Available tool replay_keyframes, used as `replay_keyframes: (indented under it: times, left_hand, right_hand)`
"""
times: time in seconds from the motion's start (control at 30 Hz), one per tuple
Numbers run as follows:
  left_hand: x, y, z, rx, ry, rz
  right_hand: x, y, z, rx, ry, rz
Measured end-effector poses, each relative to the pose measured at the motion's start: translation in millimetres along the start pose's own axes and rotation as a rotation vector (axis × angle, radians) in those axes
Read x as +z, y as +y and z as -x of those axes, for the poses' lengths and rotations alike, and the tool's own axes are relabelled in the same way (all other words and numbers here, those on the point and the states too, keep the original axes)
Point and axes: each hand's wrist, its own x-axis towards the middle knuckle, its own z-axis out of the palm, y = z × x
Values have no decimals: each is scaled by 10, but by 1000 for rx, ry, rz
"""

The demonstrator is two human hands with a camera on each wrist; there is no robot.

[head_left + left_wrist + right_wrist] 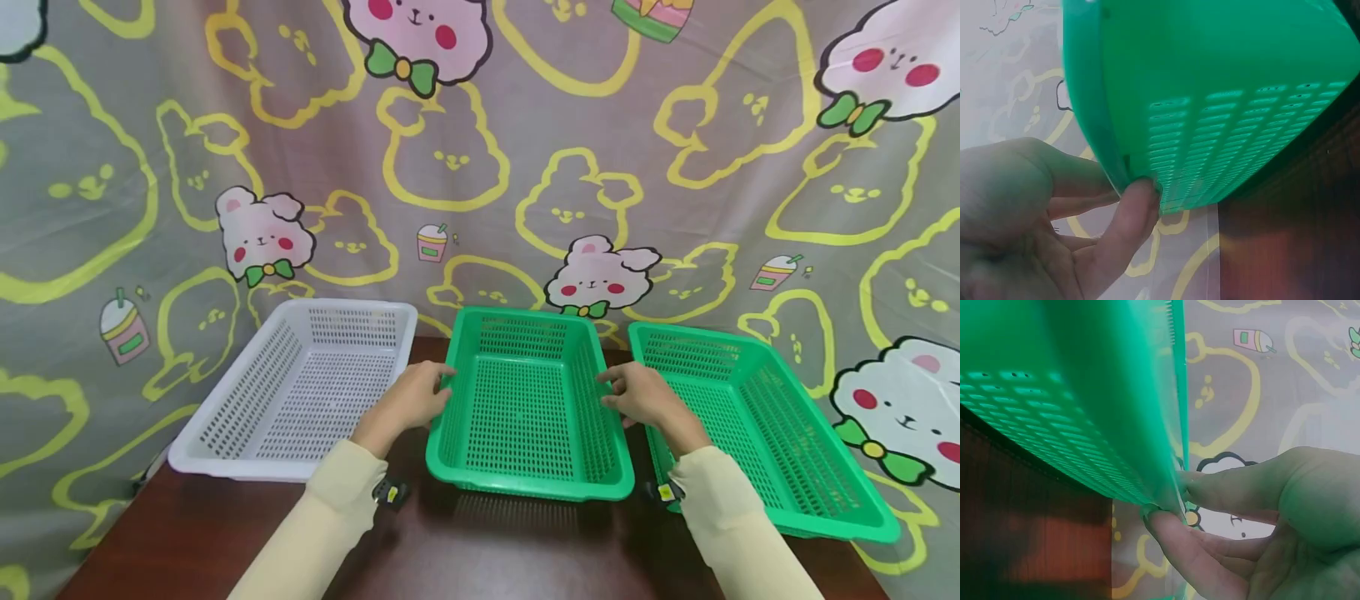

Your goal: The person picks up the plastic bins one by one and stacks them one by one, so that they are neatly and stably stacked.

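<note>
A green plastic basket (528, 485) with slotted walls and floor stands on the table between both hands. At its left side, the left hand (411, 396) grips the rim. Seen in the left wrist view, the thumb (1132, 219) lies under the rim against the outer wall of the basket (1222, 50), with the fingers on the rim's other side. The right hand (639, 393) pinches the opposite side rim. In the right wrist view, fingertips of that hand (1260, 519) meet the edge of the basket (1104, 381) from both sides.
To the left is a white slotted basket (247, 469). A second green basket (817, 417) stands on the right, close to the right forearm. Dark reddish-brown wood forms the table (495, 558). Behind everything hangs a grey cartoon-print curtain (495, 242).
</note>
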Motion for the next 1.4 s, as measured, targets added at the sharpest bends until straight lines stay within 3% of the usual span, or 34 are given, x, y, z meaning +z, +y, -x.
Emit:
replay_keyframes:
  times: [0.4,1.4]
  left_hand:
    - [5,-15,108,-3,-21,97]
    - [-79,-28,342,-3,-45,115]
  right_hand:
    - [5,-13,90,14,0,-23]
    - [-13,-4,299,-73,-9,-88]
